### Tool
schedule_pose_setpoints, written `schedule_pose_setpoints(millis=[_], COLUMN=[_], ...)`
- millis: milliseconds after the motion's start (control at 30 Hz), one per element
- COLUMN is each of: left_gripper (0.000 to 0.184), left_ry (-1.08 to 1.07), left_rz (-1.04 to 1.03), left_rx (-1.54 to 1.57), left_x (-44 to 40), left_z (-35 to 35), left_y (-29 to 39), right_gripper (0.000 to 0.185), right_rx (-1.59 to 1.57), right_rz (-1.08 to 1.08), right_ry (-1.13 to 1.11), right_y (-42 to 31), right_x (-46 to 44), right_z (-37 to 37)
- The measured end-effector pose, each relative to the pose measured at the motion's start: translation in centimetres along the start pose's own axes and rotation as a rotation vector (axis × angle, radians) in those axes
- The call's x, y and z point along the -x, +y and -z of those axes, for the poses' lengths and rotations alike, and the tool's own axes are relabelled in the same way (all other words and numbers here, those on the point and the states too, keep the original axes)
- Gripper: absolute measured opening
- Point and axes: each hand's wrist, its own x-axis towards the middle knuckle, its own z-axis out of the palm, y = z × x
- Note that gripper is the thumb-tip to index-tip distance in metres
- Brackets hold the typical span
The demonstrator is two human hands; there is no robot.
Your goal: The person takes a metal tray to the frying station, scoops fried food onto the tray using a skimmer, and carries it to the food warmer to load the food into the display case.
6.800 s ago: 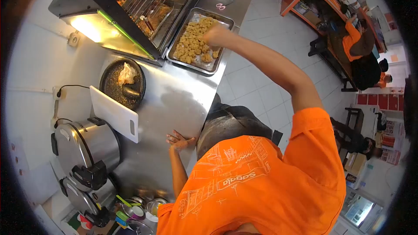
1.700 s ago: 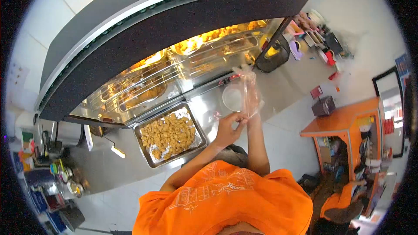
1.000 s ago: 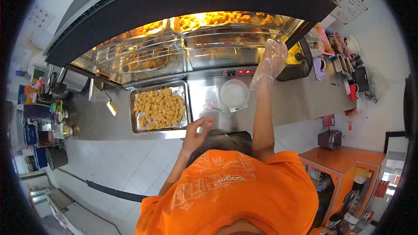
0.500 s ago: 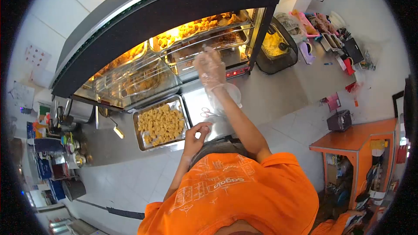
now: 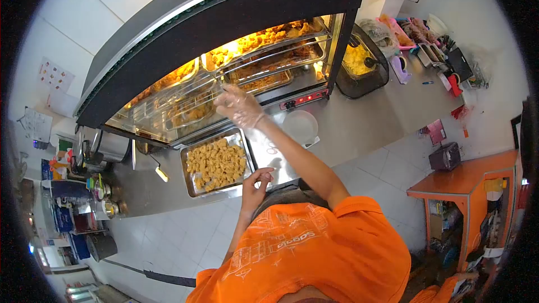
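Observation:
My right hand (image 5: 241,108), in a clear plastic glove, is raised at the front of a lit food display cabinet (image 5: 224,19). Its bent fingers are apart near the edge of the glass front; whether they touch it I cannot tell. Nothing shows in them. My bare left hand (image 5: 256,188) hovers by the counter's front edge, loosely curled, thumb and forefinger a little apart, holding nothing visible. Beside it lies a metal tray (image 5: 191,187) of small golden fried pieces (image 5: 216,163). Scissors (image 5: 272,148) lie on the counter, partly hidden by my right forearm.
A round translucent lid or bowl (image 5: 300,127) sits right of my forearm. Farther right stands a dark basin (image 5: 353,88) with yellow food in it. Trays of fried food (image 5: 252,42) fill the cabinet shelves. A yellow-handled utensil (image 5: 161,174) lies left of the tray.
My right hand has moved left and lower across the cabinet front, uncovering the lower right tray inside. My left hand has hardly moved. The whole view has shifted slightly.

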Motion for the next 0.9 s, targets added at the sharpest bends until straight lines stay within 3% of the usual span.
schedule_pose_setpoints(millis=[33,67,100,167,200,233,300,400,533,633,733,800,867,900], left_gripper=[0.017,0.017,0.017,0.016,0.015,0.015,0.014,0.014,0.018,0.019,0.019,0.02,0.02,0.02], left_ry=[0.007,0.02,0.036,0.094,0.133,0.173,0.194,0.176,0.109,0.08,0.098,0.107,0.117,0.117], left_rz=[0.0,-0.011,-0.025,-0.051,-0.059,-0.065,-0.051,-0.03,-0.026,-0.031,-0.024,0.006,0.004,-0.002], left_rx=[0.003,-0.009,-0.023,-0.024,-0.008,0.012,0.094,0.12,0.058,0.019,0.062,0.095,0.141,0.16], left_x=[0.0,0.2,0.3,0.4,0.7,0.9,1.1,0.6,-0.2,-0.3,-0.2,0.3,0.8,0.8], left_z=[0.2,0.4,0.7,1.7,2.0,2.2,2.5,2.3,1.7,1.7,1.8,1.9,1.9,2.0], left_y=[0.2,0.2,0.3,0.1,-0.1,-0.4,-1.6,-1.3,0.1,-0.1,-0.3,-0.5,-1.1,-1.4], right_gripper=[0.014,0.015,0.01,0.021,0.024,0.027,0.033,0.039,0.033,0.034,0.038,0.041,0.05,0.046], right_rx=[-0.023,-0.289,-0.455,-0.261,0.004,0.308,0.27,0.377,0.031,-0.222,-0.197,0.103,0.09,0.119], right_rz=[0.054,-0.132,-0.141,-0.336,-0.309,-0.134,-0.446,-0.5,-0.545,-0.586,-0.761,-0.527,-0.72,-0.524], right_ry=[-0.068,-0.186,-0.016,0.379,0.632,0.974,0.907,0.871,0.952,0.829,0.714,0.652,0.518,0.391], right_y=[-0.6,-0.9,0.8,1.4,-0.8,1.9,5.1,8.2,7.6,3.3,1.8,2.6,2.1,2.2], right_x=[-0.9,-2.0,-2.8,-4.7,-5.4,-6.3,-6.7,-7.9,-7.4,-4.4,-2.0,-1.5,-2.8,-2.5], right_z=[1.3,3.2,4.2,11.0,14.6,16.8,19.8,18.8,17.7,16.3,17.5,19.9,21.7,21.9])
